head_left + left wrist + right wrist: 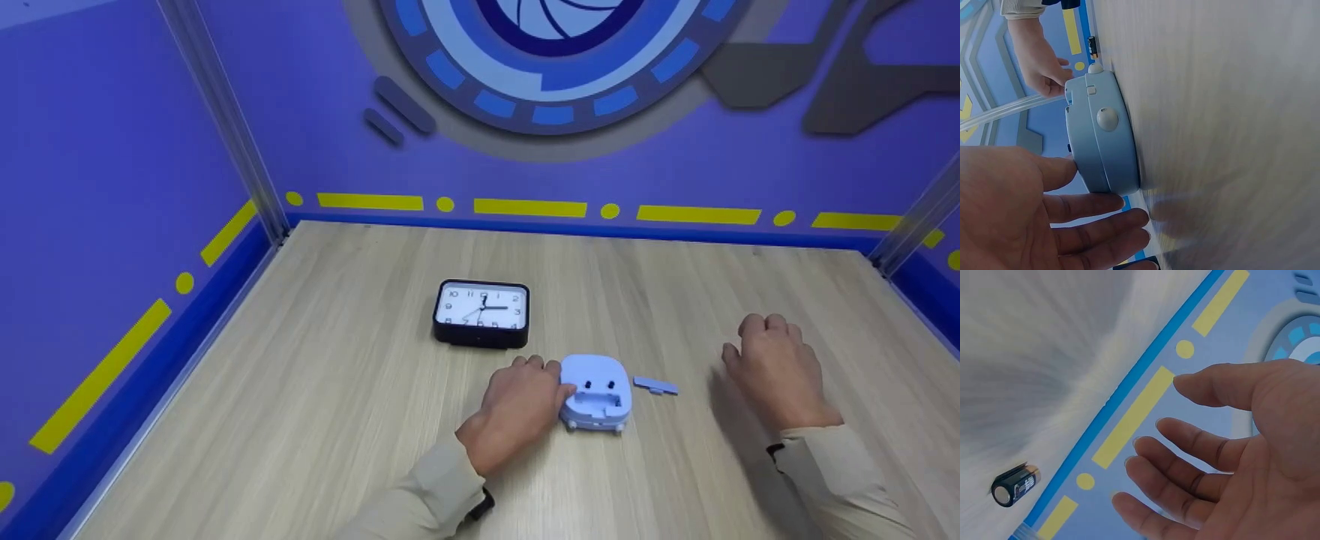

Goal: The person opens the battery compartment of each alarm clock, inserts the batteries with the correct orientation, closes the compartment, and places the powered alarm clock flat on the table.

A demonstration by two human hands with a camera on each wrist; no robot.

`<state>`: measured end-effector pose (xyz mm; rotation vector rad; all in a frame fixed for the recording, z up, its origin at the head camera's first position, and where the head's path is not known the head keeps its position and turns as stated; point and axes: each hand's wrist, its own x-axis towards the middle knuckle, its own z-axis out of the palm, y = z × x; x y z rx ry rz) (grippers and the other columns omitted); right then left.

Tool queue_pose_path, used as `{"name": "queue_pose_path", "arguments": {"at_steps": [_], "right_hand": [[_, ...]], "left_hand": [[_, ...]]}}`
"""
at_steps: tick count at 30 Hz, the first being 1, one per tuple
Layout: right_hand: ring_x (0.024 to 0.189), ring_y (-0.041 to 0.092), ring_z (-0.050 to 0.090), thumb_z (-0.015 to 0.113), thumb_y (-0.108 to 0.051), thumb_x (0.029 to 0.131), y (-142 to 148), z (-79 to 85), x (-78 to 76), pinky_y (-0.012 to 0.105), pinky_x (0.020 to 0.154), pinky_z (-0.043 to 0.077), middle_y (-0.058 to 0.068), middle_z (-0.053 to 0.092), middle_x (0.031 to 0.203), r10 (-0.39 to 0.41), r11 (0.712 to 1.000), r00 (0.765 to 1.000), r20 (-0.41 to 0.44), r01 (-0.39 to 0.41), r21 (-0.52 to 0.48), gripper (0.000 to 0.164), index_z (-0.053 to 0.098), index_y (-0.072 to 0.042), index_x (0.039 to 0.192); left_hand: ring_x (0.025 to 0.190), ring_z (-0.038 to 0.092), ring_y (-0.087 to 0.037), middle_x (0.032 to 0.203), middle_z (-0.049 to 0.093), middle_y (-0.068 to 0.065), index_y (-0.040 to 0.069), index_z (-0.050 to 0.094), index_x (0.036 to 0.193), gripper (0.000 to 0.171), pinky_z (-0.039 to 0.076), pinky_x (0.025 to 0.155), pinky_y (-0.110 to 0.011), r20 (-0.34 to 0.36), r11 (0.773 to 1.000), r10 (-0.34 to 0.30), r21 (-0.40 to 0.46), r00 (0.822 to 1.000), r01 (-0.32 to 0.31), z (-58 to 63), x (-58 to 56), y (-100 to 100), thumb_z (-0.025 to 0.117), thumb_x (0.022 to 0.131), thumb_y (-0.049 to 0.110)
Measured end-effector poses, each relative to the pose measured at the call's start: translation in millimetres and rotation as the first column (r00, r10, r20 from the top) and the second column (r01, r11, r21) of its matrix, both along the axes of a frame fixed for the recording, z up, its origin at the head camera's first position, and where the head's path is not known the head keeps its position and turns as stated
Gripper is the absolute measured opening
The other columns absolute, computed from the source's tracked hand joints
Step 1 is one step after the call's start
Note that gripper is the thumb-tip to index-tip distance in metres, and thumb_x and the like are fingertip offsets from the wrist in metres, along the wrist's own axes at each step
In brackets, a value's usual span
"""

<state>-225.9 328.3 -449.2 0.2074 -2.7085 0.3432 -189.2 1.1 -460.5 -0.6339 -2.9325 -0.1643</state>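
Observation:
A small light blue alarm clock (596, 369) lies back up on the table, its battery bay uncovered and two black knobs above the bay. My left hand (517, 405) pinches its left edge, thumb on the upper side and index finger along the side wall; the other fingers stretch out beside it in the left wrist view. To the clock's right lies its slim battery cover (655, 386). Farther right, my right hand (776, 371) hovers with loosely bent fingers and nothing in them. A dark battery (1015, 486) rests on the table in the right wrist view, hidden in the head view.
Behind my left hand stands a black rectangular clock (481, 313) with a white dial, tilted back. The wooden table (360, 337) ends at blue panels (540, 180) at the back and at both sides.

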Motion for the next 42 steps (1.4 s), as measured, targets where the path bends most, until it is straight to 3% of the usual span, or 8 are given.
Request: {"name": "queue_pose_path", "arguments": {"at_steps": [7, 13, 21, 29, 42], "right_hand": [[0.083, 0.057, 0.054, 0.069, -0.004, 0.095, 13, -1.3, -1.7, 0.068, 0.065, 0.046, 0.039, 0.054, 0.094, -0.030, 0.999, 0.999, 0.026, 0.030, -0.023, 0.027, 0.056, 0.019, 0.102], [0.084, 0.059, 0.054, 0.067, -0.006, 0.096, 21, -0.9, -2.9, 0.068, 0.064, 0.046, 0.040, 0.051, 0.095, -0.060, 0.998, 0.993, 0.099, 0.063, -0.028, 0.029, 0.054, 0.020, 0.102], [0.072, 0.058, 0.057, 0.065, -0.006, 0.094, 29, -2.4, -2.8, 0.066, 0.057, 0.047, 0.038, 0.050, 0.084, -0.081, 0.996, 0.988, 0.129, 0.086, -0.034, 0.029, 0.051, 0.018, 0.087], [0.070, 0.057, 0.058, 0.064, -0.004, 0.094, 37, -1.8, -2.8, 0.066, 0.058, 0.048, 0.036, 0.051, 0.077, -0.088, 0.995, 0.970, 0.226, 0.095, -0.018, 0.028, 0.052, 0.018, 0.081], [0.067, 0.055, 0.058, 0.060, 0.001, 0.091, 50, -2.4, -5.5, 0.066, 0.059, 0.047, 0.038, 0.049, 0.079, -0.080, 0.994, 0.970, 0.228, 0.095, -0.057, 0.021, 0.052, 0.020, 0.085]], "left_hand": [[0.091, 0.066, -0.024, 0.100, 0.069, -0.008, 0.007, 0.073, 0.118, 0.039, 0.056, 0.070, -0.036, 0.011, 1.000, 0.001, -0.016, 1.000, -0.001, 0.6, -0.4, 0, 0.056, 0.111, 0.041], [0.090, 0.066, -0.023, 0.099, 0.069, -0.007, 0.007, 0.073, 0.118, 0.040, 0.056, 0.069, -0.036, 0.007, 1.000, 0.004, -0.027, 1.000, -0.003, 0.6, -0.2, 0, 0.055, 0.111, 0.042], [0.087, 0.065, -0.023, 0.095, 0.068, -0.007, 0.008, 0.073, 0.111, 0.037, 0.055, 0.066, -0.036, -0.028, 1.000, 0.000, -0.022, 1.000, 0.000, -0.2, 0.6, 1, 0.058, 0.109, 0.042], [0.086, 0.065, -0.023, 0.095, 0.068, -0.006, 0.008, 0.073, 0.111, 0.037, 0.054, 0.066, -0.035, -0.030, 1.000, 0.002, -0.027, 1.000, -0.003, 0.4, 0.3, 1, 0.058, 0.109, 0.042], [0.088, 0.066, -0.023, 0.096, 0.069, -0.006, 0.007, 0.073, 0.112, 0.038, 0.055, 0.067, -0.035, -0.027, 0.999, 0.001, -0.042, 1.000, -0.002, 0.9, 0.5, 1, 0.057, 0.110, 0.042]]}}
